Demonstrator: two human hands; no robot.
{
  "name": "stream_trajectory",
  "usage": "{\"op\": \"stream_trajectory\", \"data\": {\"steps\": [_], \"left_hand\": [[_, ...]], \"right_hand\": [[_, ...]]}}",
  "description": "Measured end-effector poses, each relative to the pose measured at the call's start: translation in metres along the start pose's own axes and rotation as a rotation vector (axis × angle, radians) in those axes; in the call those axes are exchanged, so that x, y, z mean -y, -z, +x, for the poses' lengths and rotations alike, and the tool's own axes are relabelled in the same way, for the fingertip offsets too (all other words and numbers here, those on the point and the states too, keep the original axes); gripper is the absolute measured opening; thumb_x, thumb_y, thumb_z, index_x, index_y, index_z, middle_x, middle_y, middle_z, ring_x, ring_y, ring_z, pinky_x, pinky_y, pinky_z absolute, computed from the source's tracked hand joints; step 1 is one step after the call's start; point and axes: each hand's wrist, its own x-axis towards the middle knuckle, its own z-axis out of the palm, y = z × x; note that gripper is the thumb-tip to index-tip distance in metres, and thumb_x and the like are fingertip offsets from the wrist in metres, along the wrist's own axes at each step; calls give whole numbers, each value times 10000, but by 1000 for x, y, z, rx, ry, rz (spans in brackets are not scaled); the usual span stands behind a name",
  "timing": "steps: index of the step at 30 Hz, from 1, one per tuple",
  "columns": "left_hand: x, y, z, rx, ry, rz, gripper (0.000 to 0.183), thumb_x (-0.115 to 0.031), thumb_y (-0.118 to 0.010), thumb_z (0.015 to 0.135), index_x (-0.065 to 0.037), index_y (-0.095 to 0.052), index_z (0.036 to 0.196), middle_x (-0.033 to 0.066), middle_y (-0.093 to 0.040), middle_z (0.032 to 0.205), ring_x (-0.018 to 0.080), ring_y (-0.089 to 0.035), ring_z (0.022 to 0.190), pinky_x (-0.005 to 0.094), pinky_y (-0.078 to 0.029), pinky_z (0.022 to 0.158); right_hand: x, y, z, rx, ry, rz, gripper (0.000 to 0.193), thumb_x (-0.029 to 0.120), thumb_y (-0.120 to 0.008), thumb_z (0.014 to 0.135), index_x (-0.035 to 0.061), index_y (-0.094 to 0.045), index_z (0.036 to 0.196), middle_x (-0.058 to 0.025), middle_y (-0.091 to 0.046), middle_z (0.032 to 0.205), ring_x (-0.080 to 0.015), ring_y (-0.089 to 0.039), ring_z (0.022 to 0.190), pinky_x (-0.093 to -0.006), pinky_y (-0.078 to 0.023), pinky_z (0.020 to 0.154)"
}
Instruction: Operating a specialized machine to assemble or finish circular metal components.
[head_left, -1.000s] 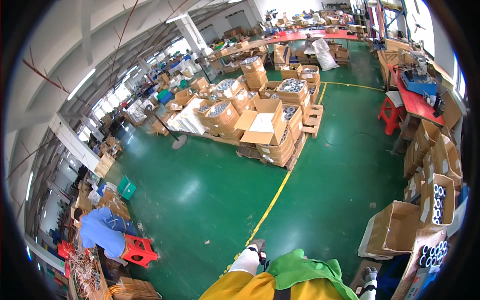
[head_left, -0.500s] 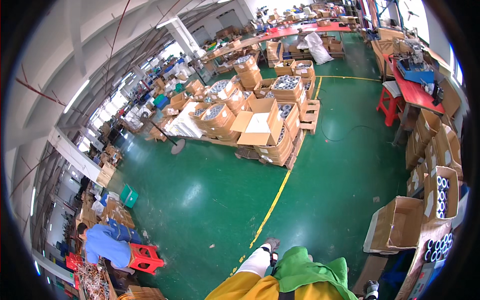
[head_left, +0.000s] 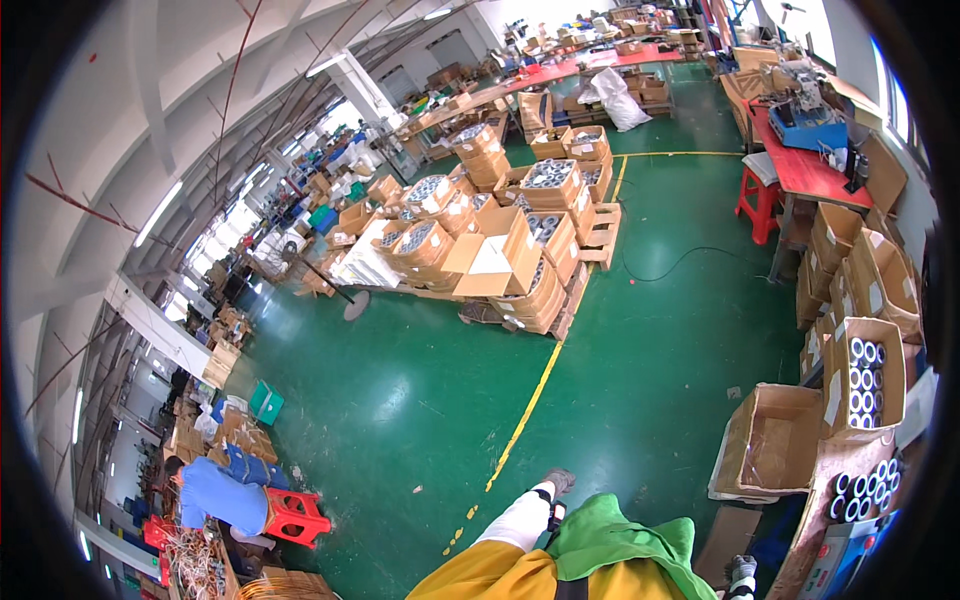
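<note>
The person's gloved left hand (head_left: pixel 562 481) hangs over the green floor (head_left: pixel 420 420), the gloved right hand (head_left: pixel 742 568) near a flat cardboard sheet (head_left: pixel 728 540); whether either is clenched or grasping cannot be told. Beyond the right hand are an open cardboard box (head_left: pixel 743 445), black-and-white rings (head_left: pixel 865 490) on a table (head_left: pixel 808 530), and a ring-filled carton (head_left: pixel 862 436) whose white label (head_left: pixel 833 395) is illegible.

Head view: wide fisheye, head-worn, facing forward and down over green floor (head_left: pixel 430 400); near edge of pallet (head_left: pixel 601 235) well away.
</note>
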Motion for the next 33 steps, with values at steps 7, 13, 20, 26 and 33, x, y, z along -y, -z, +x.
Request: {"op": "stream_trajectory", "data": {"steps": [7,13,20,26,33], "left_hand": [[-37,-36,-52,-50,-23,186,169,-243,-489,752,-104,-577,716,6,-574,673,144,-547,557,279,-447,495],[-25,-38,-52,15,10,97,193,-246,-493,752,-97,-573,846,12,-590,806,149,-570,664,295,-458,570],[-18,-24,-47,-95,117,62,231,-238,-488,766,-93,-568,927,18,-600,882,150,-580,771,293,-463,616],[-49,-16,-29,-60,55,53,216,-230,-476,774,-94,-577,906,19,-601,885,147,-580,757,291,-466,619],[-58,25,-33,-93,-14,-2,184,-222,-498,751,-87,-583,843,17,-601,808,158,-582,737,306,-461,615]], "right_hand": [[-32,41,29,4,8,-35,100,120,-547,744,66,-467,770,-88,-507,538,-208,-489,392,-350,-402,330],[-56,56,25,-28,-17,9,73,116,-539,720,92,-475,743,-86,-502,527,-216,-470,375,-361,-390,321],[-36,34,30,28,-130,-36,76,128,-523,742,99,-460,771,-105,-506,511,-234,-460,340,-365,-375,296],[-16,21,25,3,-83,26,99,120,-524,754,103,-442,807,-108,-508,511,-231,-460,340,-366,-380,299],[36,-33,20,51,-132,40,113,121,-522,754,109,-426,813,-104,-508,512,-225,-464,344,-359,-378,298]]}}
